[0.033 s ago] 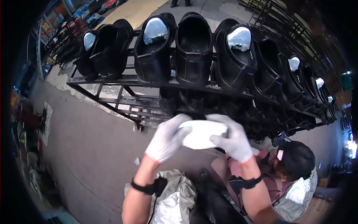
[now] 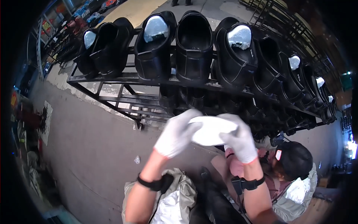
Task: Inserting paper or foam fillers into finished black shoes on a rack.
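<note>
Both the left hand (image 2: 179, 134) and right hand (image 2: 242, 139) grip one white thing (image 2: 209, 132), maybe paper, near the middle. Up top, some black shoes (image 2: 153, 65) have shiny lumps (image 2: 156, 28); other shoes (image 2: 193, 61) show none yet.

Head cam (fisheye) faces dn, nr hands (image 2: 176, 135).

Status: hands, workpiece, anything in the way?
Left hand, right hand: gripping opposite ends of white piece. Black slip-on shoes racked ahead. Co-worker close at right.
</note>
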`<state>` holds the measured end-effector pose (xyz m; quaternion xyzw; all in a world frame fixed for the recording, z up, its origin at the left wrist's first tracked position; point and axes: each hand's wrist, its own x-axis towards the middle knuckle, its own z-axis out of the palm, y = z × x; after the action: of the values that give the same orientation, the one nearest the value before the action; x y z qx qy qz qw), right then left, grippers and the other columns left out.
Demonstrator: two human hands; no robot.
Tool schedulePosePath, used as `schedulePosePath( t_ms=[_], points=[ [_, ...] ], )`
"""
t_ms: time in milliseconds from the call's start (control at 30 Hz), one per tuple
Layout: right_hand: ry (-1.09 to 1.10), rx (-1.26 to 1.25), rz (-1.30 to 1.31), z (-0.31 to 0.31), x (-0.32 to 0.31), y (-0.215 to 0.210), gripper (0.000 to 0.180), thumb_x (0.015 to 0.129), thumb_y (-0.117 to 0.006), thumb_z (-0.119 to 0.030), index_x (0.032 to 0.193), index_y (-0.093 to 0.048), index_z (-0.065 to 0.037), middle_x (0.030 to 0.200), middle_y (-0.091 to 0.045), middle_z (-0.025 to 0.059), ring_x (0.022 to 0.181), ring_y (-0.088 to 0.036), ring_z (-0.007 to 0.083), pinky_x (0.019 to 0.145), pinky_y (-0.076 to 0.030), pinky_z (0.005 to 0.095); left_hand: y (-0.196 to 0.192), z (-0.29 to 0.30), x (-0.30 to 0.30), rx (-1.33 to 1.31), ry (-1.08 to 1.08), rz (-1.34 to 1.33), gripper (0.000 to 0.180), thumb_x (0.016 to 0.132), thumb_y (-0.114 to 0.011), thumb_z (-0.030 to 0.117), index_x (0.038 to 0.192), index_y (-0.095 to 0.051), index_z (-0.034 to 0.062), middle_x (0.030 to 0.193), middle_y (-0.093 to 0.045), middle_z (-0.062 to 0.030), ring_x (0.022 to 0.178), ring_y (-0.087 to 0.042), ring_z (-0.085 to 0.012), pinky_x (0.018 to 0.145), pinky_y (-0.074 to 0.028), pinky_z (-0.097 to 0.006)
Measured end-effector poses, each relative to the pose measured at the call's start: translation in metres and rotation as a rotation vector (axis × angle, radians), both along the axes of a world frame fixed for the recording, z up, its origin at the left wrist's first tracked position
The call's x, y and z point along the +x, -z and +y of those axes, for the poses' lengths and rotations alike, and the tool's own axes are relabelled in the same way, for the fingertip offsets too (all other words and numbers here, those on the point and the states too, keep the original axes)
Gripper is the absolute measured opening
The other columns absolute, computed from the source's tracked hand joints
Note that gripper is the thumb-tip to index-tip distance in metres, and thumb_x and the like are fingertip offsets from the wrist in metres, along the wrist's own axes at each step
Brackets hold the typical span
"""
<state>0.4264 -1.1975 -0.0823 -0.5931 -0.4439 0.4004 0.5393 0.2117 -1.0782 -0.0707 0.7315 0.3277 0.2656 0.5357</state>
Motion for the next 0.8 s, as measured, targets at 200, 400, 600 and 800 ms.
schedulePosePath(
  t_ms=[200,400,600,800],
  points=[
    [0.681,0.137,0.445,0.003,0.076,-0.006,0.029,0.102,-0.069,-0.021,0.128,-0.059,-0.010,0.089,-0.061,-0.0008,0.060,-0.051,0.0017,0.044,-0.028,0.0171,0.008,0.004,0.137,-0.624,0.148,-0.065,0.039,0.110,-0.054,0.034,0.129,-0.057,-0.0007,0.092,-0.073,-0.0181,0.076,-0.075,-0.0294,0.064,-0.058,-0.041],
    [0.034,0.071,-1.621,0.089,0.097,0.034,0.029,0.097,-0.064,-0.029,0.101,-0.079,-0.005,0.107,-0.078,0.0210,0.101,-0.074,0.0414,0.093,-0.057,0.0512,0.087,-0.012,0.164,0.454,-0.216,0.255,0.020,0.095,-0.060,0.014,0.111,-0.063,0.0015,0.085,-0.074,-0.0242,0.084,-0.074,-0.0457,0.074,-0.059,-0.057],
    [-0.351,0.097,-1.616,0.136,0.173,0.063,0.035,0.105,-0.055,-0.029,0.119,-0.074,-0.003,0.125,-0.074,0.0258,0.113,-0.070,0.0441,0.101,-0.055,0.0498,0.065,-0.021,0.158,0.486,-0.248,0.289,0.017,0.097,-0.059,0.016,0.100,-0.072,0.0069,0.087,-0.077,-0.0174,0.084,-0.078,-0.0373,0.068,-0.062,-0.048],
    [0.235,0.026,-1.894,0.105,0.170,0.049,0.041,0.108,-0.059,-0.031,0.128,-0.074,0.002,0.131,-0.074,0.0245,0.119,-0.072,0.0389,0.104,-0.055,0.0430,0.091,-0.139,0.069,0.130,-0.387,-0.014,0.050,0.092,-0.068,0.010,0.141,-0.059,0.0039,0.114,-0.070,-0.0217,0.094,-0.075,-0.0329,0.076,-0.061,-0.043]
  ],
)
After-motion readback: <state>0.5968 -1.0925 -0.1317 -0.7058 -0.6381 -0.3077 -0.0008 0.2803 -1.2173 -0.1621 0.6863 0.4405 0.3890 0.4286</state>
